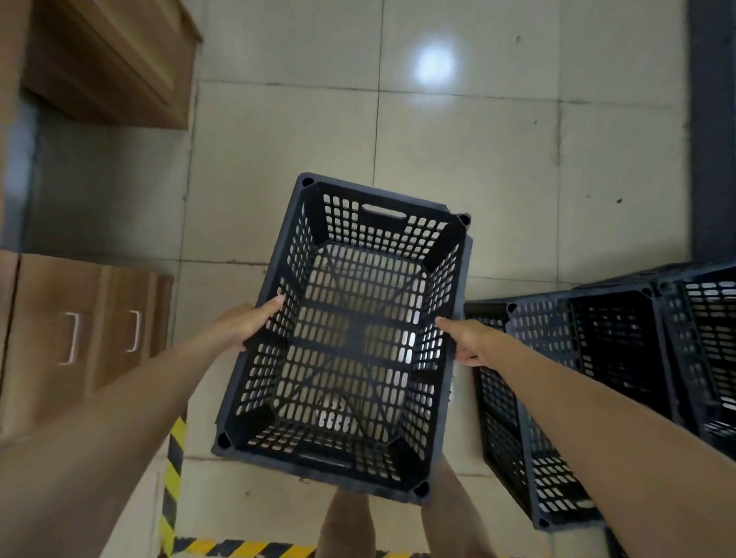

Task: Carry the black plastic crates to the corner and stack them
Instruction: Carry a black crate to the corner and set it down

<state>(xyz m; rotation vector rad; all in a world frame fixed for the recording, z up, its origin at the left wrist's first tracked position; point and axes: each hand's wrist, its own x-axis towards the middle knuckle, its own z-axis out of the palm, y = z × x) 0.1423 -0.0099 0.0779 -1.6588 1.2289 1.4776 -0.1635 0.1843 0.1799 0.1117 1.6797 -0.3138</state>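
I hold an empty black plastic crate (346,341) with perforated walls in front of me, above the tiled floor, its open top facing up. My left hand (246,322) grips its left long rim, thumb over the edge. My right hand (467,340) grips the right long rim the same way. Several more black crates (615,374) stand side by side on the floor at the right, close to the carried crate's right side.
A wooden cabinet (72,342) with two metal handles stands at the left, and a wooden desk (111,44) sits beyond it. Yellow-black hazard tape (173,460) marks the floor near my legs. A dark door frame (719,125) rises at the far right.
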